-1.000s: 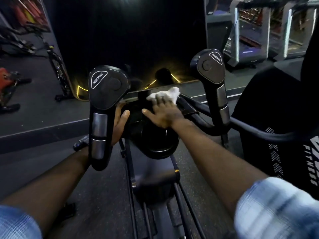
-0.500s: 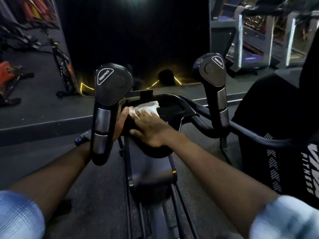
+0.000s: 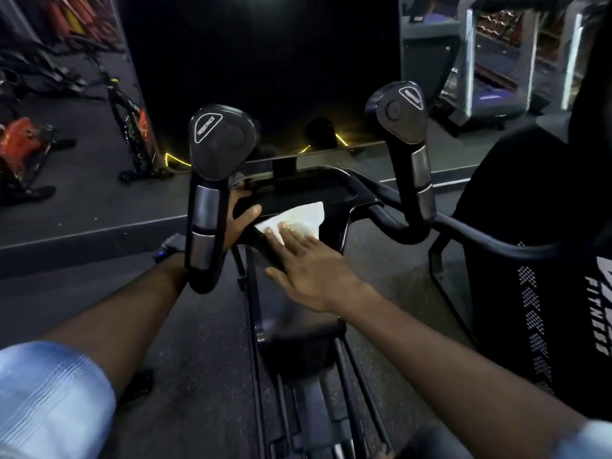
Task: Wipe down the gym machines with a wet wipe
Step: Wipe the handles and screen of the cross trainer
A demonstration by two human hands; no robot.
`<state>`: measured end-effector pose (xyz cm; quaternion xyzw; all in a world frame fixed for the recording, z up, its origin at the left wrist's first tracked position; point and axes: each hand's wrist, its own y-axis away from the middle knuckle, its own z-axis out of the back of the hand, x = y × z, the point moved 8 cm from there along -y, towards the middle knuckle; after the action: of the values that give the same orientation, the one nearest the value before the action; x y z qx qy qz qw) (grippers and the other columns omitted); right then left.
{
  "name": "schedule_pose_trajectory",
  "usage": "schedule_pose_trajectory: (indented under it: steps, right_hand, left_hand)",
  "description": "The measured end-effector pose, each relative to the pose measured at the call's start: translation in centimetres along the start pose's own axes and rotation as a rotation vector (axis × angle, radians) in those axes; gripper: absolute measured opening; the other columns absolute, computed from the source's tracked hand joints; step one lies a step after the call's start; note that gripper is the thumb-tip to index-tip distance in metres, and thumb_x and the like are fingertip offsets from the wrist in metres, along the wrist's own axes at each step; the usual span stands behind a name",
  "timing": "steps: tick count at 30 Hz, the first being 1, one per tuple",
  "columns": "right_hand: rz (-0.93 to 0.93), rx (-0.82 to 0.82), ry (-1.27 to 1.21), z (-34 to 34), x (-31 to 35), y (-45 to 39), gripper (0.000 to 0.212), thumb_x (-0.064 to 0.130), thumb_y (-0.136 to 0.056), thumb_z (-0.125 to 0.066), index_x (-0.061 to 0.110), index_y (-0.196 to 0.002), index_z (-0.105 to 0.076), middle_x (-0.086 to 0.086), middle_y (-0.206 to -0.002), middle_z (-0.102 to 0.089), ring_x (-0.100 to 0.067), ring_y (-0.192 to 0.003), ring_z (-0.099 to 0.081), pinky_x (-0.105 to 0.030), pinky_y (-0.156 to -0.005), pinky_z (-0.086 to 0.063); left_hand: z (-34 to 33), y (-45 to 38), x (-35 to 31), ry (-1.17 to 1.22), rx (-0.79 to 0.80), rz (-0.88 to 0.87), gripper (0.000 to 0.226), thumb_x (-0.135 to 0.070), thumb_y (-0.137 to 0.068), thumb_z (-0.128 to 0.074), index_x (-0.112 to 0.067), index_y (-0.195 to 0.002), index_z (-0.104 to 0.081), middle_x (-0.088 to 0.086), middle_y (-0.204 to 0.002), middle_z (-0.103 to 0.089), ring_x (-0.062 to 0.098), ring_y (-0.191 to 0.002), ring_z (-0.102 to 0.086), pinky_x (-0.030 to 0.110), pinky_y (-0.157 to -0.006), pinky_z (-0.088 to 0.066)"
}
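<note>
- Right hand [image 3: 309, 268]: fingers straight and spread, palm down, fingertips pressing the wet wipe against the machine's console.
- Wet wipe [image 3: 299, 218]: white, partly unfolded, lying flat on the near edge of the console [image 3: 304, 193], part of it under the right fingertips.
- Left hand [image 3: 240, 220]: mostly hidden behind the left handle; thumb and fingers curled round the console's left edge, just beside the wipe.
- Left handle [image 3: 212, 193]: black, upright, grey grip bands, head labelled "RESISTANCE".
- Right handle [image 3: 409, 144]: matching upright, beyond the console to the right.
- Black mesh panel [image 3: 543, 260]: far right, lettered "FITNESS".
- Exercise bikes [image 3: 29, 144]: far left, on dark floor, blurred.
- Treadmill frame [image 3: 480, 67]: far right background.
</note>
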<state>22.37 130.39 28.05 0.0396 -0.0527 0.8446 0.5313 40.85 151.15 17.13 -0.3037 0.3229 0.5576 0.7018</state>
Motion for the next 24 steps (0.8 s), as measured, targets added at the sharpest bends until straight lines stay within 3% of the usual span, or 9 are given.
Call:
schedule_pose_trajectory:
  steps: [1, 4, 7, 9, 11, 13, 15, 19, 24]
  right_hand:
    - [-0.043, -0.047, 0.001, 0.1, 0.4, -0.4, 0.08, 0.059, -0.094, -0.011, 0.011, -0.158, -0.017, -0.016, -0.163, -0.02, -0.031, -0.145, -0.033, -0.042, -0.115, -0.032]
    - [0.008, -0.048, -0.009, -0.4, 1.0, 1.1, 0.077, 0.055, -0.098, -0.016, 0.005, -0.155, -0.026, -0.015, -0.162, -0.023, -0.031, -0.136, -0.045, -0.042, -0.106, -0.041]
    - [0.21, -0.112, 0.081, -0.3, 0.0, 4.9, 0.064, 0.046, -0.103, -0.025, 0.008, -0.154, -0.029, -0.009, -0.162, -0.025, -0.027, -0.145, -0.033, -0.043, -0.117, -0.03]
    - [0.275, -0.13, 0.137, -0.7, -2.1, 6.8, 0.061, 0.045, -0.104, -0.032, 0.016, -0.157, -0.024, -0.003, -0.165, -0.019, -0.023, -0.151, -0.018, -0.043, -0.122, -0.021]
    - [0.197, -0.14, 0.122, -1.0, -4.6, 7.4, 0.064, 0.051, -0.103, -0.033, 0.023, -0.159, -0.016, -0.001, -0.166, -0.011, -0.022, -0.153, -0.007, -0.042, -0.124, -0.016]
    - [0.039, -0.169, -0.01, -0.9, -6.4, 6.8, 0.07, 0.059, -0.101, -0.031, 0.025, -0.159, -0.011, -0.004, -0.167, -0.002, -0.021, -0.154, 0.001, -0.043, -0.124, -0.014]
    - [-0.137, -0.143, -0.289, -1.3, -7.3, 5.3, 0.077, 0.062, -0.098, -0.034, 0.025, -0.159, -0.006, -0.006, -0.166, 0.01, -0.02, -0.152, 0.013, -0.043, -0.125, -0.007]
    - [-0.456, -0.053, -0.631, -1.1, -8.7, 0.5, 0.078, 0.064, -0.097, -0.038, 0.025, -0.159, -0.009, -0.008, -0.163, 0.022, -0.035, -0.146, 0.029, -0.052, -0.121, 0.008]
    - [-0.62, -0.244, -0.733, -0.3, -9.1, -0.7, 0.073, 0.049, -0.103, -0.037, 0.01, -0.158, -0.009, -0.012, -0.164, 0.015, -0.036, -0.15, 0.019, -0.047, -0.122, 0.007]
  left_hand:
    - [0.6, 1.7, -6.4, 0.079, -0.027, -0.049, 0.025, -0.024, -0.099, -0.061, -0.026, -0.124, -0.054, -0.024, -0.123, -0.053, -0.024, -0.113, -0.045, 0.003, -0.104, -0.03]
    - [1.8, 5.8, -8.2, 0.278, -0.066, 0.064, 0.02, -0.034, -0.1, -0.057, -0.028, -0.116, -0.068, -0.027, -0.104, -0.07, -0.011, -0.103, -0.061, 0.031, -0.101, -0.048]
    - [2.7, 11.6, -10.6, 0.579, -0.132, 0.137, 0.021, -0.035, -0.093, -0.058, -0.035, -0.09, -0.08, -0.027, -0.089, -0.073, -0.001, -0.091, -0.067, 0.015, -0.087, -0.046]
    - [2.9, 14.9, -13.1, 0.796, -0.258, 0.126, 0.035, -0.043, -0.095, -0.053, -0.019, -0.108, -0.075, -0.009, -0.102, -0.075, 0.01, -0.102, -0.067, 0.025, -0.092, -0.046]
    - [1.9, 18.2, -12.8, 0.904, -0.496, 0.236, 0.038, -0.048, -0.103, -0.038, -0.025, -0.113, -0.067, -0.014, -0.105, -0.072, 0.01, -0.111, -0.062, 0.025, -0.092, -0.046]
    - [-0.5, 23.0, -12.9, 0.699, -0.692, 0.324, 0.036, -0.054, -0.1, -0.04, -0.033, -0.126, -0.053, -0.013, -0.123, -0.058, 0.006, -0.119, -0.053, 0.032, -0.103, -0.044]
    - [-2.5, 26.9, -16.6, 0.443, -0.767, 0.152, 0.055, -0.052, -0.091, -0.052, -0.025, -0.138, -0.043, -0.002, -0.133, -0.045, 0.008, -0.119, -0.048, 0.04, -0.106, -0.041]
    - [-6.0, 24.8, -22.8, 0.117, -0.483, -0.273, 0.041, -0.031, -0.092, -0.054, -0.009, -0.126, -0.053, 0.006, -0.128, -0.052, 0.019, -0.122, -0.049, 0.029, -0.107, -0.035]
    - [-4.6, 14.1, -21.9, -0.175, -0.323, -0.251, 0.047, -0.034, -0.095, -0.038, -0.002, -0.126, -0.054, 0.015, -0.129, -0.057, 0.029, -0.122, -0.05, 0.034, -0.109, -0.034]
